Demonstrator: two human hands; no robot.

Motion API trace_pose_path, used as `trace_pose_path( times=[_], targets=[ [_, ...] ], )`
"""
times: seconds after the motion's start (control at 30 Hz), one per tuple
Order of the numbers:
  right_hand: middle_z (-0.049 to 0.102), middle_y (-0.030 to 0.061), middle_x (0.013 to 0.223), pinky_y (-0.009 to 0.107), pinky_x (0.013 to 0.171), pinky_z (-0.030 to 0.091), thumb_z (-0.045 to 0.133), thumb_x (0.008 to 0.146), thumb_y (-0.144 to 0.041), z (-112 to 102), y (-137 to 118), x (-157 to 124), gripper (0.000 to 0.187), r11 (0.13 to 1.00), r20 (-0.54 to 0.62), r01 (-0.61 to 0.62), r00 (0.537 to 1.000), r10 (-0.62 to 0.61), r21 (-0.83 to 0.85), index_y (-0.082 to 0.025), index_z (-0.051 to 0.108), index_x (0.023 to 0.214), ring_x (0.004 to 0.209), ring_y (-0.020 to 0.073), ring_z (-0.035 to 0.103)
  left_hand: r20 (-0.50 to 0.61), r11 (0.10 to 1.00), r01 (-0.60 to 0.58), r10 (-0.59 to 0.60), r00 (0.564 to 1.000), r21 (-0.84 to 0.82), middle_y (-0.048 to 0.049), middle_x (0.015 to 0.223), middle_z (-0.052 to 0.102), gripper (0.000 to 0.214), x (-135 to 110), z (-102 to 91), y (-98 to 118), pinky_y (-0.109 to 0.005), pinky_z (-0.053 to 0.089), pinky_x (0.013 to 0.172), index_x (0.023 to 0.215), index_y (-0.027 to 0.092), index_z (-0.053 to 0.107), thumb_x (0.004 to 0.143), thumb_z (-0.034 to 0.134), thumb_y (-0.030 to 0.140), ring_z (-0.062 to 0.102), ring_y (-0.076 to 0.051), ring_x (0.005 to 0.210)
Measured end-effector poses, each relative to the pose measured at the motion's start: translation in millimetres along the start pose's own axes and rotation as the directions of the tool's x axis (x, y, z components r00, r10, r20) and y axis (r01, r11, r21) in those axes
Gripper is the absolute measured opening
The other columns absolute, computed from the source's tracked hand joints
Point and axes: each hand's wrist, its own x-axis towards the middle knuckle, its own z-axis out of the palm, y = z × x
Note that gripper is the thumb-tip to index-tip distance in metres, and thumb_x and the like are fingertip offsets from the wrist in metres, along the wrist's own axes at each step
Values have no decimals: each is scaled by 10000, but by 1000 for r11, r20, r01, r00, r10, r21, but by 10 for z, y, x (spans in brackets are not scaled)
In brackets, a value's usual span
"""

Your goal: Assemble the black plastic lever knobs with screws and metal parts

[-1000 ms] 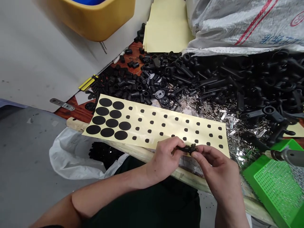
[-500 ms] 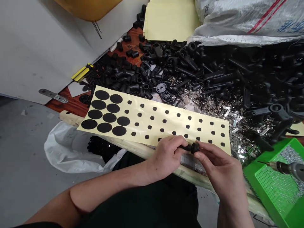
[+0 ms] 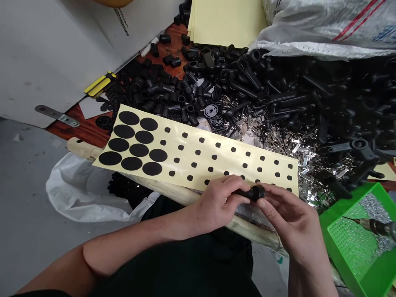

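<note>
My left hand [image 3: 218, 202] and my right hand [image 3: 286, 214] meet at the near edge of the table, both pinched on one small black plastic handle part [image 3: 252, 192]. The left fingers grip its shaft; the right fingertips press on its round head. Just beyond the hands lies a pale yellow sticker sheet [image 3: 198, 154] with large black discs at its left end and rows of small black dots across the rest.
A heap of black plastic levers [image 3: 309, 95] and short black sleeves [image 3: 167, 97] covers the table, with small shiny metal pieces [image 3: 297, 144] between. A green perforated basket [image 3: 355, 239] with a drill bit [image 3: 371, 225] sits at right. Yellow sheets [image 3: 225, 20] and a woven sack [image 3: 324, 24] lie behind.
The view has drifted so the table sits higher and left. My right fingers have shifted over the part's head while the left hand keeps its grip.
</note>
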Motion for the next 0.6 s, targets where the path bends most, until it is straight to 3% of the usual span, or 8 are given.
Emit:
trace_pose_path(
  times=[0.27, 0.6],
  targets=[
    [764, 65, 862, 287, 662, 629, 789, 653, -259, 43, 46, -54, 272, 999, -80, 19, 997, -22, -31, -213, 739, 916, 702, 190, 728, 34, 988, 121, -119, 992, -93, -13, 760, 634, 74, 8, -33, 47, -227, 487, 646, 803, 178, 593, 808, 573, 107, 604, -129, 695],
    [736, 65, 958, 359, 807, 603, 741, 701, -155, 28, 219, -107, 269, 934, -48, 289, 951, -305, -210, -244, 720, 954, 892, 208, 704, 11, 984, 171, -171, 985, -46, -15, 732, 639, 66, 1, -38, 29, -240, 486, 630, 775, 182, 609, 782, 564, 134, 606, -143, 688]
  ],
)
